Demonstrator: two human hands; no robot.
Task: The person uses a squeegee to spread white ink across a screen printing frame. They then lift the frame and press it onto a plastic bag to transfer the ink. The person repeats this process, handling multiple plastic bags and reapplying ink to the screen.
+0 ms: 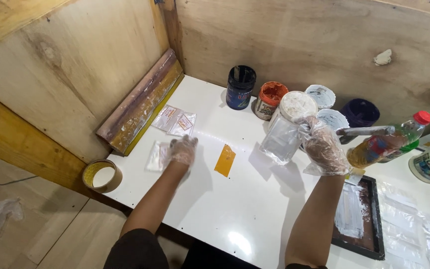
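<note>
Jars (269, 99) behind right hand (324, 147) | squeegee (140, 102) beside left hand (182, 149)

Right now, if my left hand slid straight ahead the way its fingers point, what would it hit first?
Probably the two small clear packets lying flat by the wall. Your left hand rests on another clear pouch, fingers pointing up the white table towards them. Beyond them leans the long squeegee. Depth is hard to judge.

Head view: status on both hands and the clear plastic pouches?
Left hand gloved, flat on small clear plastic pouch on white table. Right hand gloved, holding up empty clear pouch. Orange rectangular sticker lies between.
</note>
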